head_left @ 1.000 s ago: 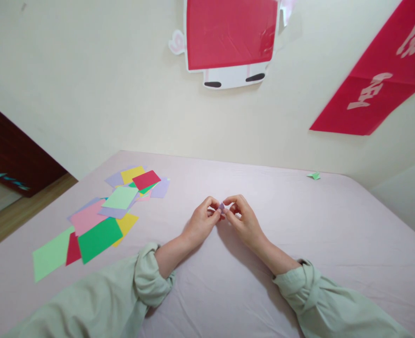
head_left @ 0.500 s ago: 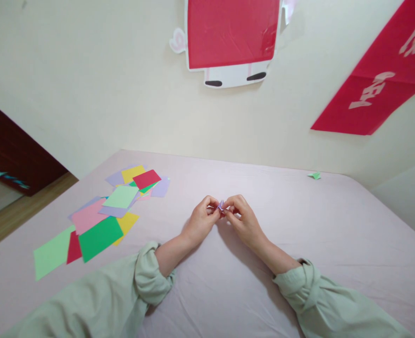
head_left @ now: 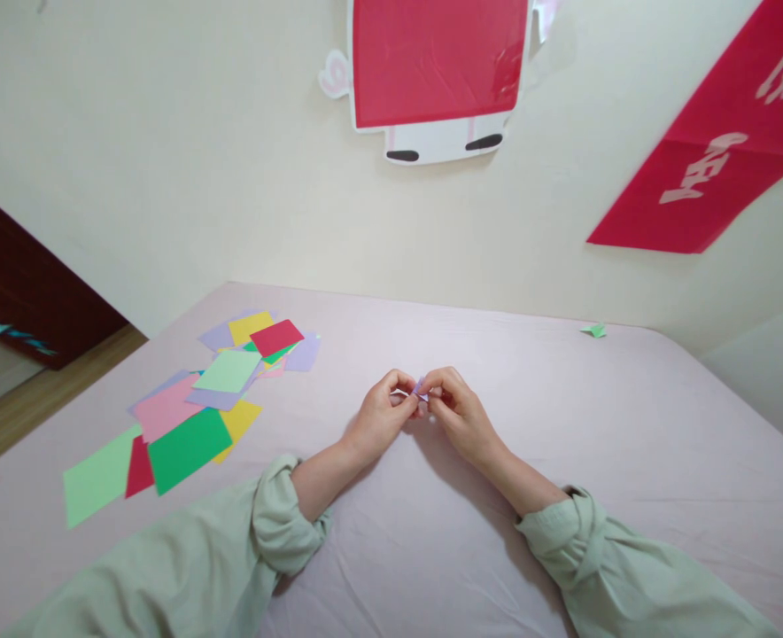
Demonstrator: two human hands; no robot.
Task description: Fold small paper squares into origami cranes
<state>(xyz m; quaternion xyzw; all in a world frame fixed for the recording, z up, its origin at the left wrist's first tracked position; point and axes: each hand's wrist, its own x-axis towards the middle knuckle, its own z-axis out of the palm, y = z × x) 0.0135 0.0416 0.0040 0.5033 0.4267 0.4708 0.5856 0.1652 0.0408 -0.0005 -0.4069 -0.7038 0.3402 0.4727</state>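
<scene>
Between my two hands is a small folded piece of purple paper [head_left: 420, 389], with pointed edges showing above the fingertips. My left hand [head_left: 384, 409] pinches its left side between thumb and fingers. On the other side my right hand [head_left: 456, 409] has thumb and fingers closed on the same paper. Most of the folded shape is hidden by the fingers. Both hands are near the middle of the cloth-covered surface [head_left: 391, 549], their shadows falling on it.
Loose coloured paper sheets [head_left: 190, 452] overlap on the left side. A small folded green paper piece [head_left: 594, 330] lies at the far right, near the wall [head_left: 298, 213]. A red cutout [head_left: 438, 62] and a red banner [head_left: 697, 168] hang on the wall.
The purple paper has shifted slightly between my fingers and shows a different angle. My right fingertips have moved a little; the sheets and the green piece stay where they were.
</scene>
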